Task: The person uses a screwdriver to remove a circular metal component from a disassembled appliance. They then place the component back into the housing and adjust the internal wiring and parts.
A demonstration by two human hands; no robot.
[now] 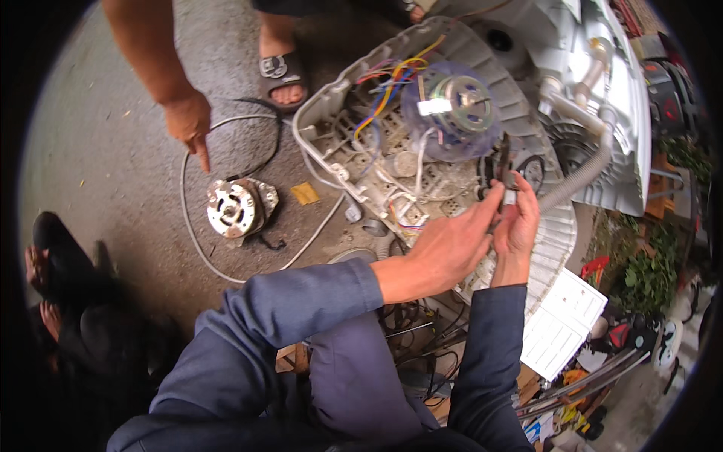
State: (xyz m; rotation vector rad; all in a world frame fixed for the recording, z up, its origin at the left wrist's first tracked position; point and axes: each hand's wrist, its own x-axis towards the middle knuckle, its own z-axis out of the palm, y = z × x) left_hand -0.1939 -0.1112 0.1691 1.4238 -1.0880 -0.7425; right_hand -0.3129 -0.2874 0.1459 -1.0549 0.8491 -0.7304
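Dark slim tool (pixel 505 154), held over the right side of a pale plastic machine base (pixel 557 237), pointing away from the body. Right hand (pixel 518 222) bent around it, fingers closed on it. Left hand (pixel 444 248) drawn right up to the other, fingers nearly straight and together, tips at the tool; too overlapped to tell whether gripping or just touching. Inside the base, just ahead of the hands, a round motor (pixel 459 105) in clear bluish plastic, with coloured wires (pixel 392 90) to its left. On the right, a grey corrugated hose (pixel 576 181) and a white casing (pixel 636 113). Underneath, rough grey ground (pixel 98 151). Lying there, a second motor (pixel 233 209), grimy and silvery, ringed by a looped grey cable (pixel 188 226). Pointing down at it, a co-worker's hand (pixel 188 124); nearby, a sandalled foot (pixel 285 71). At lower right, a white printed sheet (pixel 565 324), near green plants (pixel 651 267) and jumbled odds and ends.
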